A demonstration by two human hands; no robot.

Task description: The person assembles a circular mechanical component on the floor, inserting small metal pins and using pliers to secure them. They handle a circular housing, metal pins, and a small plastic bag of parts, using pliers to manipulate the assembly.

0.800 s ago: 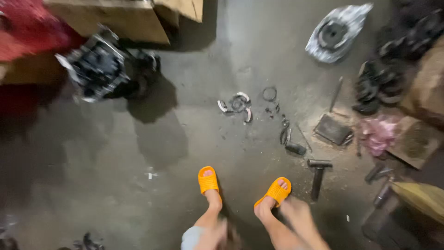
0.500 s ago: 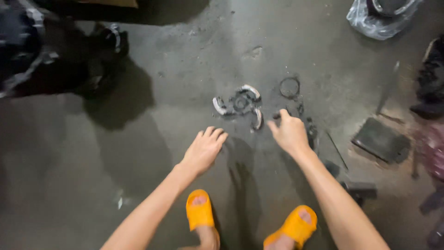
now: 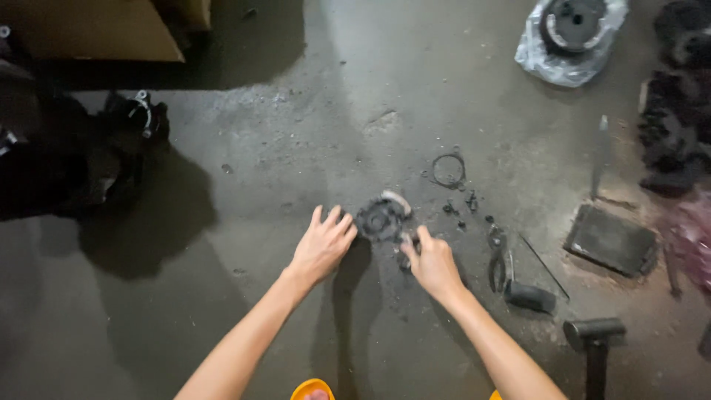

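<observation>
Part: round black toothed part [image 3: 381,220], frame centre, on grey concrete floor [image 3: 296,148].
Left hand: left hand [image 3: 323,244] spread wide, fingertips touching part's left edge.
Right hand: right hand [image 3: 431,263] curled, grip on part's lower right rim; closure unclear.
Nearby: wire ring [image 3: 448,170] upper right; pliers [image 3: 497,258] right of right hand; hammer [image 3: 592,337] lower right.

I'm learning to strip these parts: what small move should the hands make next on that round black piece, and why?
Probably close both hands around the round black part and lift. The left hand touches its left edge, the right hand sits at its lower right, and it still lies on the concrete floor.
</observation>
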